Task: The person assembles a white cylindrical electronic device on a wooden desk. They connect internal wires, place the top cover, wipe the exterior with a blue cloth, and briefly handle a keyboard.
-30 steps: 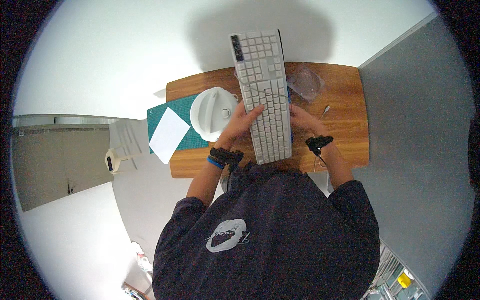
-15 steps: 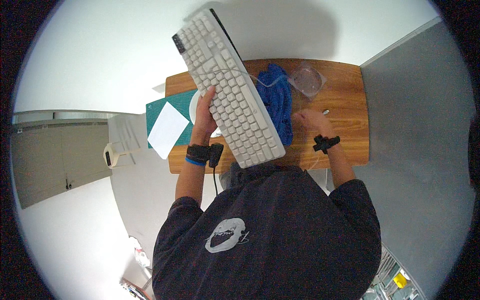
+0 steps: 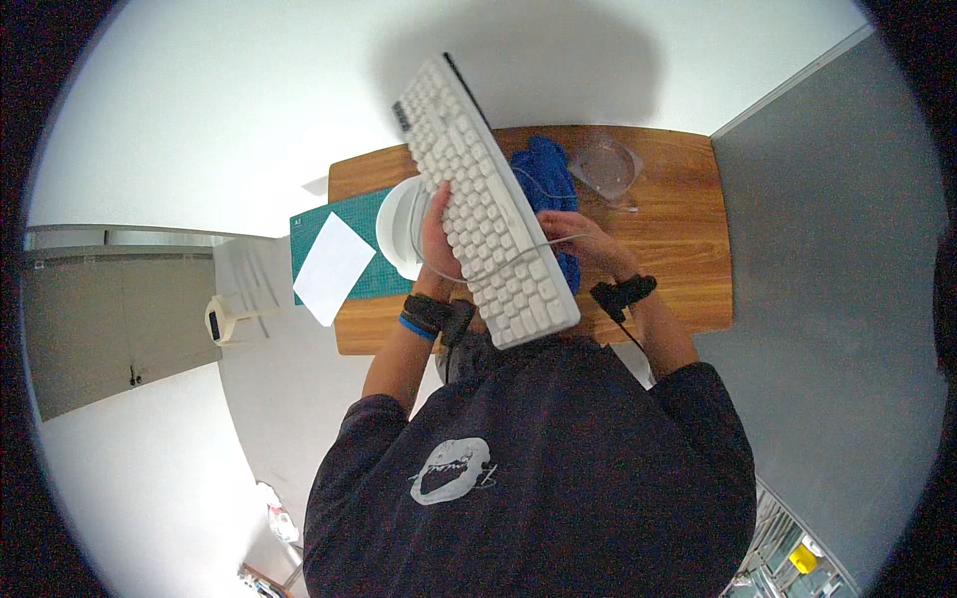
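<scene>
A white keyboard (image 3: 488, 214) is raised above the table, slanting from upper left to lower right with its keys toward me. My left hand (image 3: 439, 239) grips its left long edge, thumb over the keys. A pale, thin cable (image 3: 498, 265) loops across the lower keys to my right hand (image 3: 583, 241), whose fingers are closed on it beside the keyboard's right edge. Behind the keyboard lies a crumpled blue cloth (image 3: 546, 164), partly hidden. A small light piece (image 3: 624, 208), perhaps the cable's plug, shows above my right hand.
On the wooden table (image 3: 683, 229) are a clear plastic container (image 3: 606, 169) at the back and a green cutting mat (image 3: 311, 221) at the left. A white sheet (image 3: 335, 267) and a round white dish (image 3: 395, 234) rest on the mat. A white wall (image 3: 249, 110) stands behind.
The keyboard has shifted toward me and slightly right in my left hand. My right hand has come left to the keyboard's edge, and the cable now loops over the lower keys.
</scene>
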